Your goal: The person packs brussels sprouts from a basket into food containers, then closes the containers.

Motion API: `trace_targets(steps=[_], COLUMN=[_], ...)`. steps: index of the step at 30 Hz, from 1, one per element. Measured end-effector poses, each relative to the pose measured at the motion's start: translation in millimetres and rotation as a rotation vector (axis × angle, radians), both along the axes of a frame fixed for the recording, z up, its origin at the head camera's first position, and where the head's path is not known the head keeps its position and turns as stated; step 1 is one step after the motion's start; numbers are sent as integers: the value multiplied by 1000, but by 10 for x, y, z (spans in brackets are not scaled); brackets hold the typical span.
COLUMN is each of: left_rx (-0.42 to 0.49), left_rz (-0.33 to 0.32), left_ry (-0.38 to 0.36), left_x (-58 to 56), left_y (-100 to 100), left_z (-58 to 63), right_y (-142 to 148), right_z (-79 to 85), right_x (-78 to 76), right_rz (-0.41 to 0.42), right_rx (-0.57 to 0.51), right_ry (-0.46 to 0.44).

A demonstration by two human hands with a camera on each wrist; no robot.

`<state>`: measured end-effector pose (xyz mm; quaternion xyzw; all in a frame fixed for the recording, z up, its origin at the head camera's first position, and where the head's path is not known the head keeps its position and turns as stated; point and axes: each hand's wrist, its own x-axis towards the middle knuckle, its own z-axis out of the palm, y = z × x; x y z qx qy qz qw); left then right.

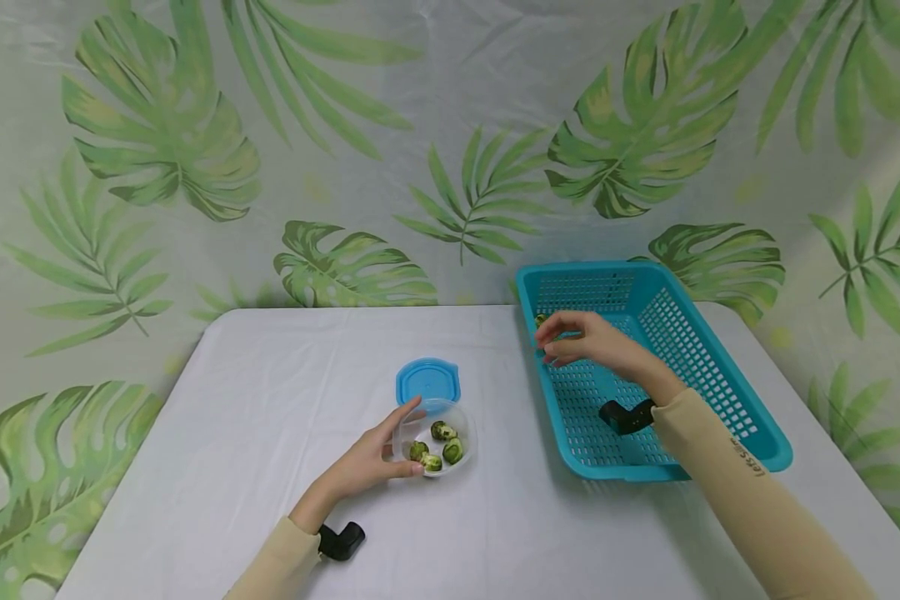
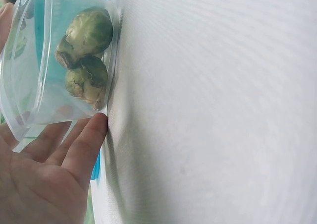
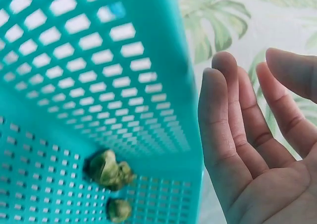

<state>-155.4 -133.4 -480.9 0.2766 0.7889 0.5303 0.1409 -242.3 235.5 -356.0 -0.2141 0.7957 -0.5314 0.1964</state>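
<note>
My left hand (image 1: 365, 461) holds a clear plastic container (image 1: 399, 439) from its left side, thumb at the near wall and fingers round the far one. Several Brussels sprouts (image 1: 452, 451) lie inside it; two show through its wall in the left wrist view. My right hand (image 1: 592, 340) hovers over the left part of a teal plastic basket (image 1: 570, 442). Its fingers (image 3: 218, 115) are loosely bent and hold nothing. In the right wrist view, a few Brussels sprouts (image 3: 108, 169) lie in a corner of the basket, below the hand.
A blue lid (image 1: 426, 382) lies on the white-covered table (image 1: 255, 417), just behind the clear container. The basket's perforated walls stand at the right of the table. A leaf-patterned cloth (image 1: 330, 167) hangs behind the table.
</note>
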Motion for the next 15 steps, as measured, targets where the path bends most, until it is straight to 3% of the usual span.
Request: trace_targets(steps=[4,11,15], left_rx=[2,15,13], left_rz=[5,-1,2], left_ry=[1,-13,-15], left_x=[14,131,134], left_y=[16,66,64], left_z=[29,341,338], right_y=[105,296,423], right_z=[-13,-97,-156], right_x=[-24,-107,-162], right_rz=[-35,-116,-150], right_rx=[-5,-1,10], right_ry=[21,26,26])
